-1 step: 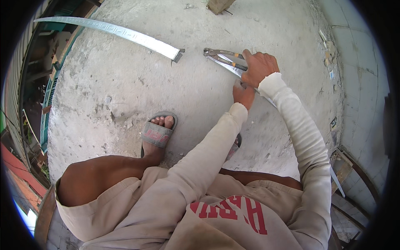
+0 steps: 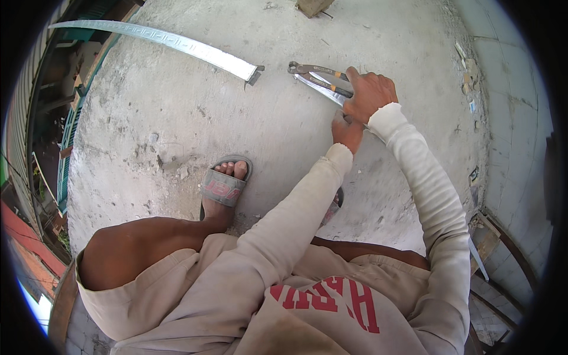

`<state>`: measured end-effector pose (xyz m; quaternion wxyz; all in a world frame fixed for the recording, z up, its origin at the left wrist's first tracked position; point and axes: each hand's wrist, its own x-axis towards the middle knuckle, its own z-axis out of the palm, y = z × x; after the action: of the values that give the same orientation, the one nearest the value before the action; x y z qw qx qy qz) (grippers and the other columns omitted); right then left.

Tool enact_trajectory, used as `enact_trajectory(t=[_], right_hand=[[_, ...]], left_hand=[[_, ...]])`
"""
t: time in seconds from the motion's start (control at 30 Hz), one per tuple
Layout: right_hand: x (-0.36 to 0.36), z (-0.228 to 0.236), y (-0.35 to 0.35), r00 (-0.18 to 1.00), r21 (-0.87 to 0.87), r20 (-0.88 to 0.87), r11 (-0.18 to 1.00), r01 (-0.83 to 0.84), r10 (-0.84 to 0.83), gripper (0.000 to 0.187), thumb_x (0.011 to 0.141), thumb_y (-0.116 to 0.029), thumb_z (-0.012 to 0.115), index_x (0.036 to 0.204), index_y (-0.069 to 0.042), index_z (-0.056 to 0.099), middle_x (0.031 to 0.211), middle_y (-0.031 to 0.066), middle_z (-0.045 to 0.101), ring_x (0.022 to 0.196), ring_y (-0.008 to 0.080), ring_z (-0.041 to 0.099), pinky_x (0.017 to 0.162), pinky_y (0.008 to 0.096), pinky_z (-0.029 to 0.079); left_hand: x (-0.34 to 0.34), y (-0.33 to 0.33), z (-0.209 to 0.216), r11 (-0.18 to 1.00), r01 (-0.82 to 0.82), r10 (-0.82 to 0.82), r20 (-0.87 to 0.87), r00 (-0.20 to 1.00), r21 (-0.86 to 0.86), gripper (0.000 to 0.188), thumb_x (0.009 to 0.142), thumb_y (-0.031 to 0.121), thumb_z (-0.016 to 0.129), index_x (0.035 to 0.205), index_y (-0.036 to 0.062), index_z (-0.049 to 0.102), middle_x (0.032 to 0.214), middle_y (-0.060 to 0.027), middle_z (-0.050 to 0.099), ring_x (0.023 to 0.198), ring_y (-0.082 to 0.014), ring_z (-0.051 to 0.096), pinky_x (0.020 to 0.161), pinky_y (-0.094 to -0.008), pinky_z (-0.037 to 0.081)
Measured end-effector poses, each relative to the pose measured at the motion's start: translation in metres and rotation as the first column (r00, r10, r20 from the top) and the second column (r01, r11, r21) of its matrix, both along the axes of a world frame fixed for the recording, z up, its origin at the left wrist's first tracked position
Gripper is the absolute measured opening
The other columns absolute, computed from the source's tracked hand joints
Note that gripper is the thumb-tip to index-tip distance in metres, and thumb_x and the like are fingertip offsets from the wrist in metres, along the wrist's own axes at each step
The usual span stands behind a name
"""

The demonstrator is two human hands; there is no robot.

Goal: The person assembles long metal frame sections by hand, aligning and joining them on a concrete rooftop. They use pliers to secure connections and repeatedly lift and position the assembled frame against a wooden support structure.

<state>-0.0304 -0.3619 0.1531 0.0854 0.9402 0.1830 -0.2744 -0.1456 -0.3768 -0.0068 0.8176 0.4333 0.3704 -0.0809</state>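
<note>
My right hand (image 2: 371, 94) is closed around the handles of a pair of pincers (image 2: 320, 70) with dark metal and orange-and-black grips. Their jaws point left, at the end of a narrow silver metal strip (image 2: 329, 96). Whether the jaws bite the strip I cannot tell. Just below the right hand, my left hand (image 2: 347, 131) is closed on the strip, and its fingertips are partly hidden. Farther left on the ground lies a long, shiny metal channel (image 2: 195, 50) with embossed marks. Its near end has a dark, bent tab.
Rough grey concrete ground (image 2: 272, 130) with grit lies beneath. A wooden block (image 2: 312, 7) sits at the far edge. My sandalled foot (image 2: 225, 182) is left of my hands. A tiled wall (image 2: 512, 106) rises at right, with wooden furniture (image 2: 512, 248) below it.
</note>
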Motion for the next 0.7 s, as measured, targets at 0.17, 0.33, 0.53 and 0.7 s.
enact_trajectory(t=[0.17,0.33,0.53,0.7], right_hand=[[0.004,0.006,-0.028,0.994,0.041,0.097,0.998,0.052,-0.056,0.046,0.074,-0.019,0.073,0.116,-0.004,0.067,0.1,0.0202,0.073,0.104,0.0359,0.068,0.094,0.0455,0.053],[-0.011,0.002,-0.07,0.934,0.04,0.092,0.938,0.344,-0.347,0.038,0.073,-0.02,0.073,0.107,-0.004,0.069,0.094,0.0167,0.074,0.096,0.0361,0.069,0.086,0.0465,0.054],[-0.013,0.009,-0.075,0.955,0.126,0.134,0.96,0.249,-0.265,0.039,0.074,-0.018,0.072,0.11,-0.004,0.07,0.093,0.0176,0.074,0.096,0.0361,0.07,0.084,0.0464,0.055],[-0.002,-0.015,-0.066,0.963,0.203,0.264,0.979,-0.008,-0.047,0.035,0.074,-0.023,0.073,0.104,-0.006,0.068,0.082,0.0165,0.072,0.085,0.0409,0.069,0.081,0.0481,0.055]], left_hand=[[0.007,0.006,0.063,0.935,0.087,0.012,-0.274,0.962,0.345,0.054,0.092,0.033,0.076,0.12,-0.0083,0.056,0.107,-0.0232,0.069,0.097,-0.0322,0.07,0.086,-0.0438,0.054],[0.046,0.014,0.091,0.895,0.295,-0.06,-0.562,0.825,0.336,0.068,0.089,0.027,0.079,0.138,-0.0107,0.051,0.124,-0.0283,0.067,0.111,-0.0392,0.069,0.098,-0.0442,0.052],[0.015,0.021,0.052,0.971,-0.085,0.081,-0.029,0.996,-0.222,0.037,0.097,0.012,0.068,0.127,-0.0077,0.059,0.117,-0.0166,0.069,0.103,-0.0214,0.065,0.089,-0.0344,0.05],[0.007,0.019,0.031,0.984,-0.011,0.016,0.031,0.999,-0.176,0.027,0.099,0.013,0.067,0.119,-0.0053,0.061,0.095,-0.0052,0.066,0.083,-0.0132,0.057,0.074,-0.03,0.047]])
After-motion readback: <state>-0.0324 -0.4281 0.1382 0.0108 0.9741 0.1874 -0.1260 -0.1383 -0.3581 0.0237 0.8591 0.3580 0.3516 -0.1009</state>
